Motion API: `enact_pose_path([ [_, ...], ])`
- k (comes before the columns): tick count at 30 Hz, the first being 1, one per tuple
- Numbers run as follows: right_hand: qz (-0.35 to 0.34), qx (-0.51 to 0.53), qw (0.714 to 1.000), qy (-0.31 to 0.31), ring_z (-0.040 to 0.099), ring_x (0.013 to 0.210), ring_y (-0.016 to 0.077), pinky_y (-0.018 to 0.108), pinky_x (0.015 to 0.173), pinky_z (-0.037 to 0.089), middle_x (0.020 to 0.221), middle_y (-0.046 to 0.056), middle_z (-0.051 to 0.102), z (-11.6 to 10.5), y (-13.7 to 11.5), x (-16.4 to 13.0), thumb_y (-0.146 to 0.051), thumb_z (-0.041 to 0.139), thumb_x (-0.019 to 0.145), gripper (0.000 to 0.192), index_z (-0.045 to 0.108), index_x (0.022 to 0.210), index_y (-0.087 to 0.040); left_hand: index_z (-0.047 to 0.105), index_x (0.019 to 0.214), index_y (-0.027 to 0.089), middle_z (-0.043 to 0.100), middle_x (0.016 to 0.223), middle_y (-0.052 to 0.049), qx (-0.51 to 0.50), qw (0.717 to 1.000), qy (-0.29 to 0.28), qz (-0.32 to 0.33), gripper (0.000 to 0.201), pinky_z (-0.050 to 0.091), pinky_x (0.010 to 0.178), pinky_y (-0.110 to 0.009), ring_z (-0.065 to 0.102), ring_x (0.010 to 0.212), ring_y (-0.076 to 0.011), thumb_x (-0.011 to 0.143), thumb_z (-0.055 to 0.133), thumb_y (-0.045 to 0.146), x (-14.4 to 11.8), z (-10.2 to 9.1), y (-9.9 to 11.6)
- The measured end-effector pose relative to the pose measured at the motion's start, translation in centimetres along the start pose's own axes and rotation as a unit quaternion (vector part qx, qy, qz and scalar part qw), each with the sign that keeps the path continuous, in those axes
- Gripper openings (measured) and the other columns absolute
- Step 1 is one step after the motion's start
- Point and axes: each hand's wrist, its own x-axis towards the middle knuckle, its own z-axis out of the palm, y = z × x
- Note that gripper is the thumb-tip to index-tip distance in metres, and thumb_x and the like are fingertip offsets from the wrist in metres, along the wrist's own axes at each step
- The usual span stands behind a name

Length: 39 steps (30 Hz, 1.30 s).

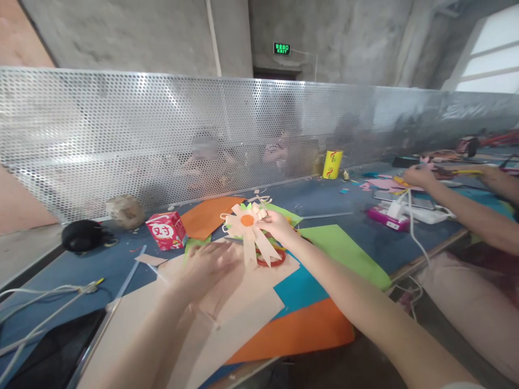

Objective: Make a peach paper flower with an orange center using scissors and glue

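The right hand [278, 224] pinches the paper flower [248, 227] by its right edge, fingers closed on it, holding it upright just above the bench [101, 259], arm stretched forward from the near right. The left hand [208, 267] is spread open, palm down, resting flat on the beige paper sheet [243, 313] near the flower's hanging strips.

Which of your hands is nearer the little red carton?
Left. The left hand lies just right of the red carton; the right hand, holding the paper flower, is farther right.
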Motion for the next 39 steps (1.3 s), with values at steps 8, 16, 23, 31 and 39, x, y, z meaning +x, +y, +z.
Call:
enact_pose_path([
  [8,0.004,0.012,1.000,0.004,0.059,0.068,0.0175,0.027,0.062,0.043,0.066,-0.002,0.062,0.4,-0.7,-1.0,-0.019,0.063,0.057,0.014,0.052,0.065,-0.018,0.065,0.109,0.019,0.065,0.116,-0.012,0.001,0.997,-0.059,0.050,0.037,0.037,0.099,-0.038,0.057,0.111,-0.0245,0.087,0.035,0.022,0.1,0.5,3.3],
  [16,-0.010,0.080,0.997,-0.019,0.061,0.070,0.0164,0.026,0.059,0.047,0.073,0.000,0.062,0.6,-1.3,-0.6,-0.029,0.063,0.060,0.020,0.050,0.073,-0.020,0.065,0.107,0.011,0.062,0.117,-0.020,0.023,0.999,-0.043,0.003,0.039,0.037,0.097,-0.046,0.055,0.113,-0.0324,0.086,0.037,0.028,-0.4,-0.3,4.8],
  [23,-0.039,0.057,0.997,-0.033,0.060,0.067,0.0159,0.026,0.062,0.048,0.066,-0.002,0.060,0.4,-1.3,-0.6,-0.023,0.066,0.061,0.017,0.050,0.066,-0.020,0.057,0.116,0.008,0.065,0.110,-0.021,0.018,0.993,-0.087,-0.077,0.045,0.045,0.083,-0.040,0.062,0.099,-0.0309,0.086,0.033,0.029,-1.0,0.1,5.8],
  [31,0.001,-0.003,1.000,-0.018,0.061,0.070,0.0167,0.026,0.058,0.049,0.072,0.001,0.062,0.5,-1.1,-0.8,-0.017,0.059,0.066,0.012,0.051,0.073,-0.019,0.066,0.103,0.023,0.072,0.095,-0.009,0.017,0.989,0.021,-0.146,0.039,0.046,0.062,-0.033,0.066,0.075,-0.0267,0.073,0.041,0.020,-1.4,-2.1,3.7],
  [39,0.003,-0.128,0.990,-0.064,0.059,0.070,0.0175,0.026,0.059,0.045,0.069,0.000,0.058,0.9,-1.7,-2.0,-0.012,0.061,0.064,0.014,0.048,0.065,-0.018,0.066,0.070,0.020,0.064,0.056,0.000,-0.321,0.876,0.238,-0.270,0.020,0.040,0.047,-0.023,0.058,0.053,-0.0173,0.065,0.052,0.034,-1.4,-6.0,2.0],
])
